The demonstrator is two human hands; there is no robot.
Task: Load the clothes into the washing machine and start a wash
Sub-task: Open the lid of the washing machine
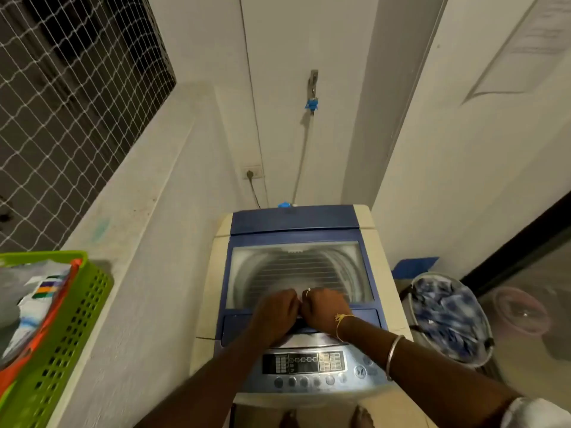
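closely, left hand [276,313], right hand [326,308], fingers [315,295] curled on blue glass-paned rectangular lid [298,267]

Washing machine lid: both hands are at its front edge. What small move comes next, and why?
Probably lift the lid up and back. It lies flat and shut, the left hand and right hand both grip its front edge, and the blue-and-white clothes sit in the round tub right of the machine, not yet loaded.

I have one head-worn view, looking steeply down from close above the blue-and-cream top-loading washing machine [295,219], lower centre.
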